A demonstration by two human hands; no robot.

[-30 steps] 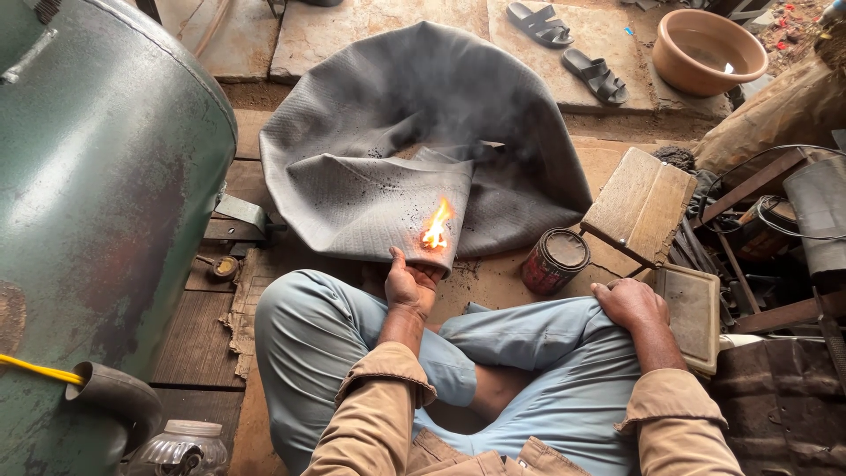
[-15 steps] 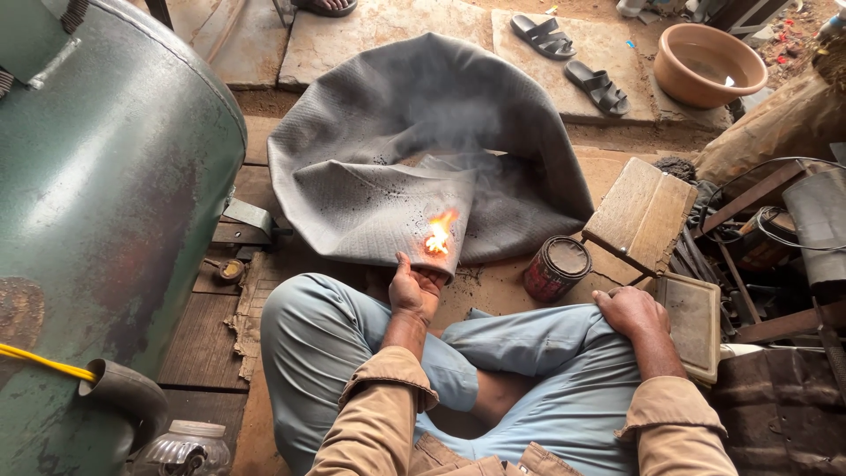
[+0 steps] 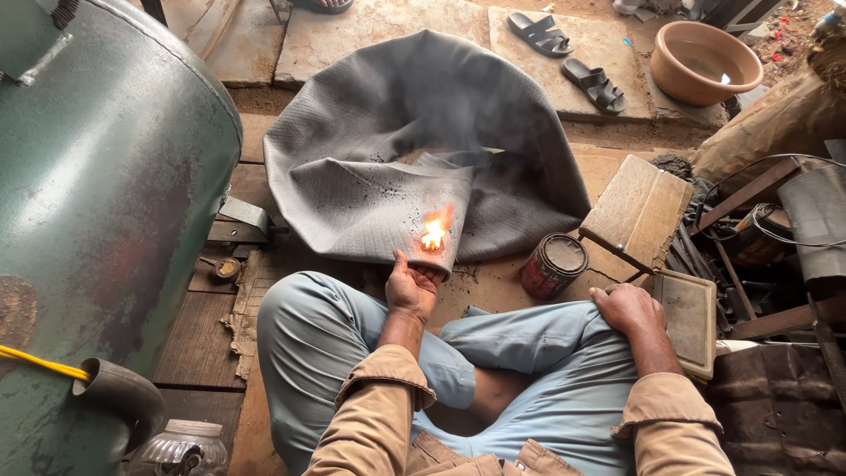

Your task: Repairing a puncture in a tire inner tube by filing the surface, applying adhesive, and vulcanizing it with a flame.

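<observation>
On the wooden floor just beyond your crossed legs lies a large grey rubber inner tube [image 3: 423, 132], folded into a loose ring, with its near flap draped toward you. Your left hand [image 3: 411, 286] grips the near edge of that flap, thumb up on top and the other fingers curled under the rubber, so the hand is closed on the tube. Just beyond your thumb a small orange flame [image 3: 433, 233] burns on the flap's surface, with thin smoke rising over the far part of the tube. Your right hand [image 3: 627, 308] rests palm down on your right knee, fingers loosely bent over the light blue trouser cloth and holding nothing. Just to the left of that hand and a little farther from you stands a small rusty red tin can [image 3: 552, 264], upright, close to the tube's right edge. To the right of the can a wooden block [image 3: 636, 211] lies tilted, and nearer to you, just beside your right hand, sits a flat rectangular slab [image 3: 689, 319]. A big green metal tank [image 3: 97, 203] fills the left side of the scene. On the far side, a pair of dark sandals [image 3: 568, 55] lies on the stone slabs, and a brown clay basin [image 3: 705, 62] stands at the far right.
</observation>
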